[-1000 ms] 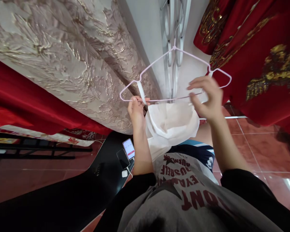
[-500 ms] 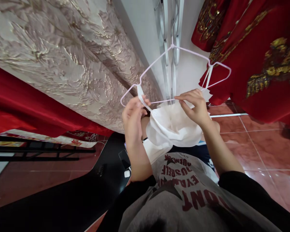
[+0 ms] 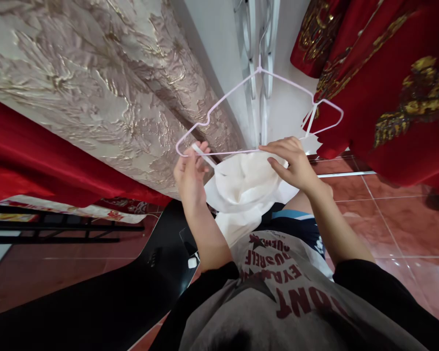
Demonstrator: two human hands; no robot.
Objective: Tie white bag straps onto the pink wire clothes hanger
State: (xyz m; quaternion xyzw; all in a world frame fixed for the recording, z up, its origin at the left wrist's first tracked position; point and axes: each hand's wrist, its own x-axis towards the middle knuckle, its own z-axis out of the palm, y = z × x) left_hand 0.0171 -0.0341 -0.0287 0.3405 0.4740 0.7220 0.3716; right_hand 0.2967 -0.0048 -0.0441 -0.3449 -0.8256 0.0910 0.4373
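Observation:
A pale pink clothes hanger [image 3: 234, 90] hangs by its hook in front of the white wall. Below its lower bar is a white strapped garment [image 3: 247, 180], spread over my lap. My left hand [image 3: 190, 175] is closed on the garment's white strap [image 3: 204, 155], near the hanger's left corner; that strap is off the left notch. Another white strap [image 3: 310, 119] hangs in the right notch. My right hand [image 3: 290, 158] has its fingertips on the middle of the lower bar, with the thumb lower, over the garment's edge.
Beige brocade fabric [image 3: 124, 97] hangs at the left, above red cloth [image 3: 58, 170]. Red embroidered garments [image 3: 384, 92] hang at the right. A white metal rack [image 3: 254, 58] stands behind the hanger. A black surface [image 3: 131, 273] at lower left holds a small white case [image 3: 192, 263].
The left strap has come off the hanger's left notch, and my left hand has moved left with it. Hanger, garment and right hand have shifted slightly left.

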